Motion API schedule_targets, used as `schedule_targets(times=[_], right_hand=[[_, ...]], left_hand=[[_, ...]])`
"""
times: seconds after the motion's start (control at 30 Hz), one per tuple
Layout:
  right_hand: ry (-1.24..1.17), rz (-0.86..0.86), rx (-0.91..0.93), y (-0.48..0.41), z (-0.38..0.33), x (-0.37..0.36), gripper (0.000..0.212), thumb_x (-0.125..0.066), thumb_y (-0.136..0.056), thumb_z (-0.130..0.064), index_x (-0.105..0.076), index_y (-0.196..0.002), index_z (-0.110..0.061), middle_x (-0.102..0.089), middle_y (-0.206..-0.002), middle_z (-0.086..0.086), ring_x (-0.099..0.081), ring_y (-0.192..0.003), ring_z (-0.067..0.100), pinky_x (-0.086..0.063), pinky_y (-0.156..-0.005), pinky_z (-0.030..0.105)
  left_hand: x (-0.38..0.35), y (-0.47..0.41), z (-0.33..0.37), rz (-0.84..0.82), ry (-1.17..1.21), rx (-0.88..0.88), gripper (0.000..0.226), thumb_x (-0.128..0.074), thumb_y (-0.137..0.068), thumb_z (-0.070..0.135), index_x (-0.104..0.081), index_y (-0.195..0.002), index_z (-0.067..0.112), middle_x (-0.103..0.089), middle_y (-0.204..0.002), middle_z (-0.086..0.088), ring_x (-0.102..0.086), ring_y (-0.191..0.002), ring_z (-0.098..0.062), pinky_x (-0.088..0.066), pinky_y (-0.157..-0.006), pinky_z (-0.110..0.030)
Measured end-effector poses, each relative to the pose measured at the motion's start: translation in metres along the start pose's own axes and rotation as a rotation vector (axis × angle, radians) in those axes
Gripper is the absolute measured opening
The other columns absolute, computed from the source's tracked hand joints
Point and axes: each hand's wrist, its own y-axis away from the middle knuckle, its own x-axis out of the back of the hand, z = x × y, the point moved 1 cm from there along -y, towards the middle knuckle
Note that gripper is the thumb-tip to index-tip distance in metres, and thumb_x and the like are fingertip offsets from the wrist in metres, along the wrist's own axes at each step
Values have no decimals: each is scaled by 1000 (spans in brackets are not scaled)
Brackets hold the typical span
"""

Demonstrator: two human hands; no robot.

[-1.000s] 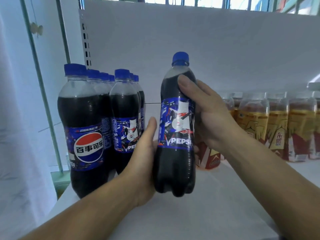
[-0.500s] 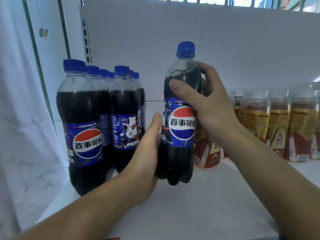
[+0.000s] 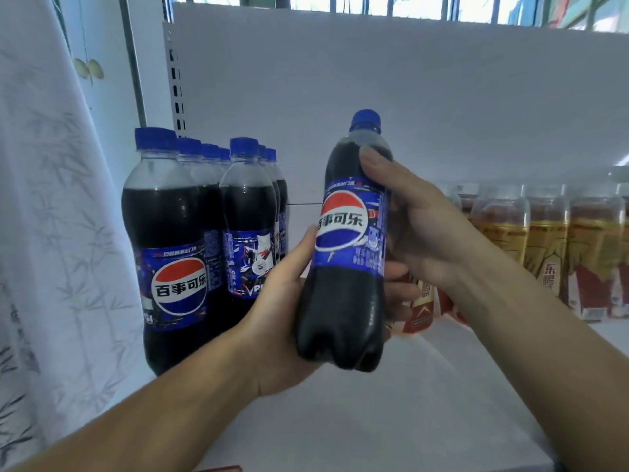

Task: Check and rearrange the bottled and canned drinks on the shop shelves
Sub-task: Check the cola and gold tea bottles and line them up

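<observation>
While the left hand point(image 3: 282, 301) and right hand point(image 3: 420, 229) curl their grip round the cola bottle point(image 3: 340, 318), its label point(image 3: 343, 229) reads 百事可乐

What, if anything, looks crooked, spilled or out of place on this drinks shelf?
No spill or damage shows. The second row's front cola bottle faces its artwork side forward, unlike its neighbour, which shows the round logo. The held bottle, gripped by the left hand and right hand, tilts above the shelf.
</observation>
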Motion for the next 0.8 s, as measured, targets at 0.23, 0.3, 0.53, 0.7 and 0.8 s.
schedule_targets(times=[0.23,0.3,0.53,0.7,0.8], right_hand=[[-587,-85,-253,7,-17,-5,42,-65,-89,-46,-71,-92,-5,-71,-86,10,-72,-80,25,-63,-76,41],[-589,-60,-233,7,-17,-4,37,-64,-87,-41,-75,-78,-7,-70,-80,9,-72,-72,23,-62,-66,37],[-623,-64,-232,3,-14,0,46,-76,-74,-46,-76,-97,-7,-71,-94,13,-73,-77,29,-63,-70,45],[-392,-81,49,5,-16,-2,83,-98,-53,-30,-63,-127,-17,-69,-104,9,-70,-87,24,-60,-79,42],[134,-28,314,18,-16,-10,77,-91,-48,-25,-62,-113,-57,-72,-108,-11,-74,-94,15,-60,-74,29]], left_hand=[[-8,16,18,-325,264,-10,70,-38,-102,54,-44,-146,0,-53,-140,-28,-61,-120,-42,-51,-101,-46],[-8,16,16,-338,218,-43,75,-37,-101,60,-44,-146,1,-53,-142,-24,-60,-123,-36,-48,-103,-40],[-3,13,16,-306,76,-131,79,-49,-91,68,-55,-141,7,-56,-141,-21,-62,-121,-33,-51,-100,-41],[-4,9,7,141,-482,-445,81,-91,-46,60,-67,-117,31,-74,-112,7,-70,-105,-10,-57,-84,-24],[0,3,2,303,-700,-555,66,-89,-69,20,-53,-122,39,-70,-111,19,-65,-107,1,-54,-87,-18]])
